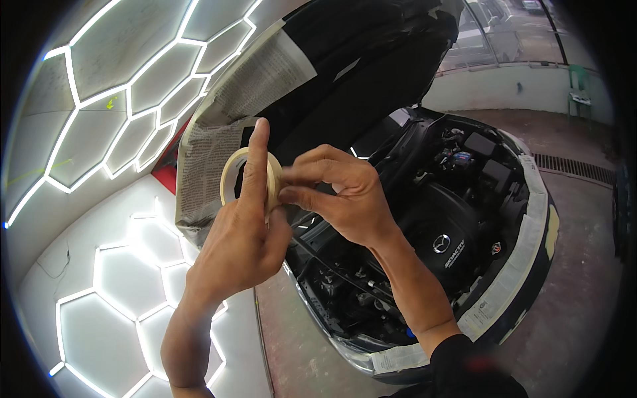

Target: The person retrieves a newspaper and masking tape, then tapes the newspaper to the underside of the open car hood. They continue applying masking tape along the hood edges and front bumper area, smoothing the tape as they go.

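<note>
My left hand (242,245) grips a roll of cream masking tape (273,179), its index finger pointing up along the roll and its thumb low on the near side. At the roll's right edge, my right hand (345,196) pinches thumb and fingertips together. Those fingertips are slightly blurred, and the bit of tape between them is mostly hidden. Just behind the roll, newspaper (259,79) covers the edge of a raised black car hood (371,73).
Below the hood lies an open engine bay (444,219). Paper strips (494,308) are taped along the car's front edge. Bright hexagonal lights (133,278) line the left wall. A pale green chair (579,96) stands far right, near a floor drain grate (574,167).
</note>
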A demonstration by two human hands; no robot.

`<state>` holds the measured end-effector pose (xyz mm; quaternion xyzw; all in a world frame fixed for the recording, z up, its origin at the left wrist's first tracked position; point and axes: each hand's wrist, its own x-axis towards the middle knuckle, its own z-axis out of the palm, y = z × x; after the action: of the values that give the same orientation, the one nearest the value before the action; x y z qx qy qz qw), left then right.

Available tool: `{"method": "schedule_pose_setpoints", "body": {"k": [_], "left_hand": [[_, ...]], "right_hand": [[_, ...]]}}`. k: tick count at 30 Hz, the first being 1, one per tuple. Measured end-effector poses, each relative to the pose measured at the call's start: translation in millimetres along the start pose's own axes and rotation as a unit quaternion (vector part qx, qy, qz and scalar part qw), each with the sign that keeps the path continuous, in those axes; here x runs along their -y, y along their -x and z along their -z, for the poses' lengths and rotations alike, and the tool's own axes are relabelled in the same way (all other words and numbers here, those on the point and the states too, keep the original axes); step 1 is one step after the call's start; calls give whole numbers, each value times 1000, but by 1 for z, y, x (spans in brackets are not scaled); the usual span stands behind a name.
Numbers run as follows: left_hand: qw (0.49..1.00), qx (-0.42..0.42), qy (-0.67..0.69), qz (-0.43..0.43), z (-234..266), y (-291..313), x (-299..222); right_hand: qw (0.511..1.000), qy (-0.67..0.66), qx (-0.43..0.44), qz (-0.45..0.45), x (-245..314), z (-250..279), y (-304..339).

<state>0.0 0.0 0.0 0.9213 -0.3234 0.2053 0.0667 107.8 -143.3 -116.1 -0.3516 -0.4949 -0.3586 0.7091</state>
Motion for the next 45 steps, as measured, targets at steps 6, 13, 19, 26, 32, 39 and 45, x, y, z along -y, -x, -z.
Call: {"method": "schedule_pose_setpoints", "body": {"k": [6, 13, 19, 26, 32, 39, 45], "left_hand": [[964, 28, 249, 85, 0, -23, -4], [908, -237, -201, -281, -48, 12, -26], [953, -120, -139, -242, -82, 113, -35], [993, -72, -54, 78, -185, 283, 19], [922, 53, 24, 384, -275, 398, -37], [900, 1, 124, 418, -314, 442, -57], [911, -23, 259, 321, -324, 394, -43]], "right_hand": [[956, 264, -37, 123, 43, 9, -6], [948, 5, -300, -106, -2, 47, -69], [959, -29, -245, -139, -34, 40, -128], [961, 24, -226, -157, -64, 38, -153], [958, 73, -235, -147, -69, 55, -155], [944, 161, -189, -216, -66, 86, -165], [920, 253, -245, -173, -41, 97, -91]]}}
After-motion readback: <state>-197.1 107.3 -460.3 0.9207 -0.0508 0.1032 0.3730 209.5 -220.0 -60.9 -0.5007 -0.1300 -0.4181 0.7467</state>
